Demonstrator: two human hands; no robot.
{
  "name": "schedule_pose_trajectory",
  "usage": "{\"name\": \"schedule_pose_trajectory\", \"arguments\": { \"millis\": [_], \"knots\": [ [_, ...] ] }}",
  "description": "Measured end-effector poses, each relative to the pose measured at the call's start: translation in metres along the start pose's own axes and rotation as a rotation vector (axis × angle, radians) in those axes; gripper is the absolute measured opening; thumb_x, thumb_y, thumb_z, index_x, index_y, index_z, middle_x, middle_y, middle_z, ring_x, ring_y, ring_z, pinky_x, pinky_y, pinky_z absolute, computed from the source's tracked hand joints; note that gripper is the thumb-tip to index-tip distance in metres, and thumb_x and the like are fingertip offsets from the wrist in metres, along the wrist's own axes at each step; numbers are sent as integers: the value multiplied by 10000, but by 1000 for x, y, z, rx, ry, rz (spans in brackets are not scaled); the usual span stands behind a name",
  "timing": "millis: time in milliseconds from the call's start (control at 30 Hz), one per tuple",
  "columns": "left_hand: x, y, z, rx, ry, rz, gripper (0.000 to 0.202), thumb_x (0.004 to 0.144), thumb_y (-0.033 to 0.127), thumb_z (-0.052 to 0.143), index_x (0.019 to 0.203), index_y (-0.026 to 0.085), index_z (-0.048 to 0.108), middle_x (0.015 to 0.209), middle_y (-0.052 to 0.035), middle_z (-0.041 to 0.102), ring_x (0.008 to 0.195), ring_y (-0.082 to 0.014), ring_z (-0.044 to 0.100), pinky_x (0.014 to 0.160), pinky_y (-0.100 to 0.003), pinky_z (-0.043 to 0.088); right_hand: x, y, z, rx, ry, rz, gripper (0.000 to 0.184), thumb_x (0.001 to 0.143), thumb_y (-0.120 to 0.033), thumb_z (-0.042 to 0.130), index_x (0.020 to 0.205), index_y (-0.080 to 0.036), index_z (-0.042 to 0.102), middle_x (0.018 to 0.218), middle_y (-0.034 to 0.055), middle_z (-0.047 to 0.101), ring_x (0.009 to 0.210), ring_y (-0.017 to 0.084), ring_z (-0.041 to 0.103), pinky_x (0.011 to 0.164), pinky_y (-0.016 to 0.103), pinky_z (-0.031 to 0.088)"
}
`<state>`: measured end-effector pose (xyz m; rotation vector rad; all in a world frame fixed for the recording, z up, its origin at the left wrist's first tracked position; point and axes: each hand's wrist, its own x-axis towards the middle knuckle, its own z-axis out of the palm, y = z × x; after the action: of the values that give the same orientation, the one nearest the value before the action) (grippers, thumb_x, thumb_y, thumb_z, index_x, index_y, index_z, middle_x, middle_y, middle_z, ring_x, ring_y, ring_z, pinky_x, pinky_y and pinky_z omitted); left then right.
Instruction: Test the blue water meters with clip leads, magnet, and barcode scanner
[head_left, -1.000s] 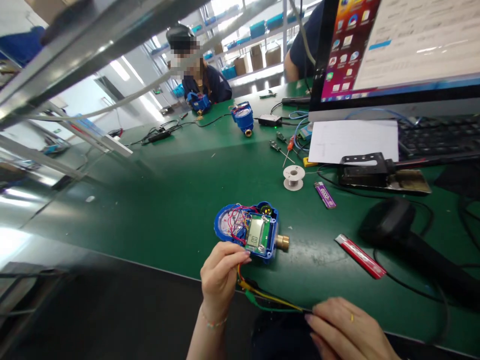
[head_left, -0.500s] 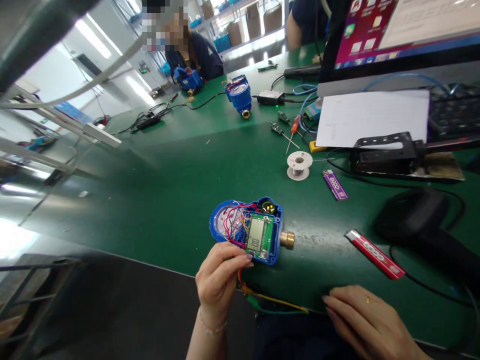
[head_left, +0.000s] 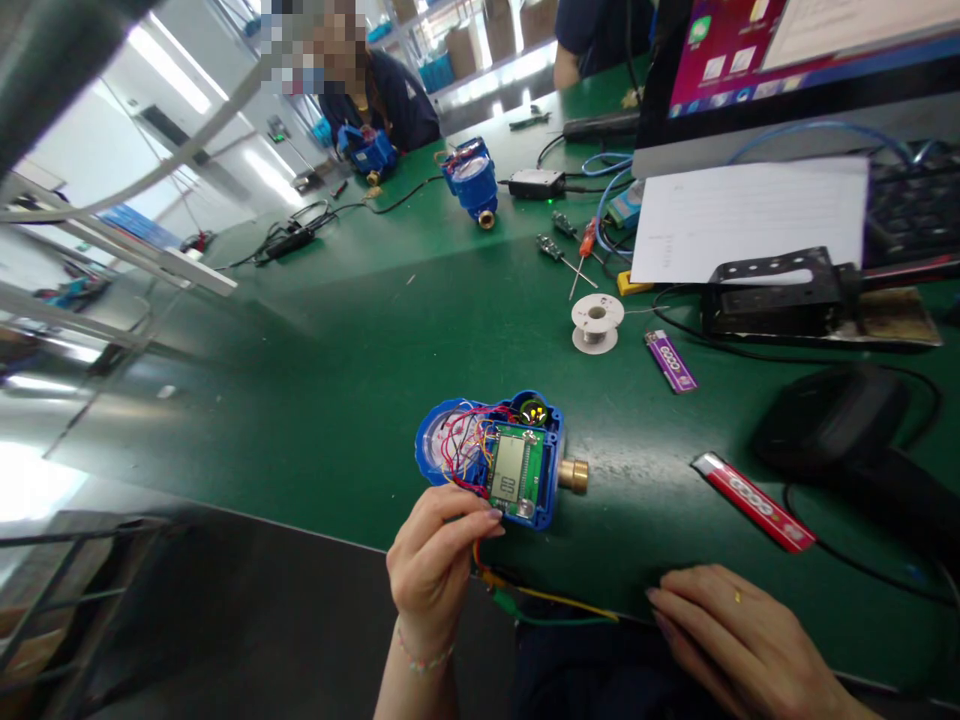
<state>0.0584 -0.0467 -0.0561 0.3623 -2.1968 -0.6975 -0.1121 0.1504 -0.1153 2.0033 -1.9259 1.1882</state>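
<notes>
A blue water meter (head_left: 556, 440) lies on the green table, its housing uncovered over a green circuit board (head_left: 538, 470) with a small lit display (head_left: 511, 465). Thin red, yellow and dark wires (head_left: 463, 440) loop over its round dial. A brass threaded fitting (head_left: 575, 476) points right. My left hand (head_left: 439, 545) pinches at the board's lower left corner, closed on a wire lead (head_left: 478, 555) whose tip my fingers hide. Yellow and green wires (head_left: 555, 600) trail from that lead along the table edge. My right hand (head_left: 739, 625) rests at the table edge, fingers stretched out, holding nothing.
Right of the meter lie a red box-cutter-like strip (head_left: 754, 502), a purple one (head_left: 671, 362) and a black scanner (head_left: 832, 425). Behind are a solder spool (head_left: 597, 323), screwdrivers (head_left: 583, 262), paper (head_left: 750, 215) and another blue meter (head_left: 472, 182). A co-worker (head_left: 397, 100) sits opposite.
The view has shifted slightly. My left hand keeps its pinch at the board's corner and my right hand stays at the table edge; the display still shows its digits.
</notes>
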Motion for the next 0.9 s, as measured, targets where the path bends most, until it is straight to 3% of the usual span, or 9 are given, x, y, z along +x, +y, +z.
{"name": "schedule_pose_trajectory", "arguments": {
  "millis": [367,900],
  "knots": [
    [1,4,-1,54,-43,-49,293,704,-73,577,904,135,628,826,-29,606,778,-116,559,634,-249,461,-1,0,-1,-12,3,0,159,819,-81,471,874,-139,608,773,46,647,737,113,598,695,245,493],
    [2,5,4,-13,38,-121,199,699,-28,623,800,144,631,762,5,605,725,-95,548,618,-235,445,-4,0,3,17,-10,-2,142,820,-75,482,885,-115,602,792,58,633,757,122,583,709,269,479]
  ]
}}
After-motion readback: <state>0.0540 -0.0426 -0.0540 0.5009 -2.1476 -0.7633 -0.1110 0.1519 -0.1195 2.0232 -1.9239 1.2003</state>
